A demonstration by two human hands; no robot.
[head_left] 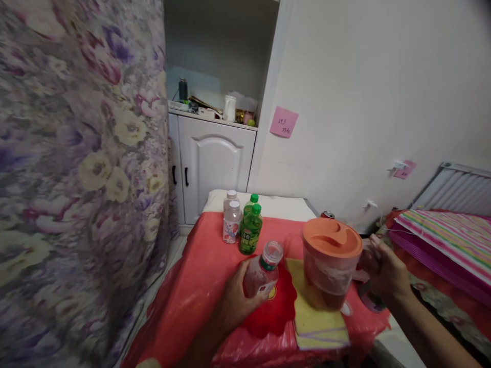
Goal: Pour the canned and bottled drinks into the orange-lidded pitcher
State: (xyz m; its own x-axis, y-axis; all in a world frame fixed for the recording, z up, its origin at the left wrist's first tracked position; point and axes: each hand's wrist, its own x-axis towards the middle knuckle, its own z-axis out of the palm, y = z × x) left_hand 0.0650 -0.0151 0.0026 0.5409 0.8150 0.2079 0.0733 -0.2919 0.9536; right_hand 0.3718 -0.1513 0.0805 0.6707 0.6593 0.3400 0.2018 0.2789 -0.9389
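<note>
My left hand [233, 296] is wrapped round a clear open-mouthed bottle [263, 273] with a green band at its neck, held over a red scalloped plate [274, 319]. On the right, my right hand [381, 268] grips the handle of a clear pitcher [326, 276] with an orange lid [333, 237]. Some brown liquid shows low in the pitcher. It is over a folded yellow cloth [320, 329]; whether it touches the cloth I cannot tell. Beyond the plate stand two green capped bottles [251, 232] and two clear white-capped bottles [231, 227].
A red cover [195, 281] lies over the table. Behind the pitcher is a can [327, 214]; a jar [371, 299] is partly hidden by my right hand. A floral curtain [80, 153] hangs at left, a white cabinet [215, 158] stands behind, and a striped pile [456, 245] lies at right.
</note>
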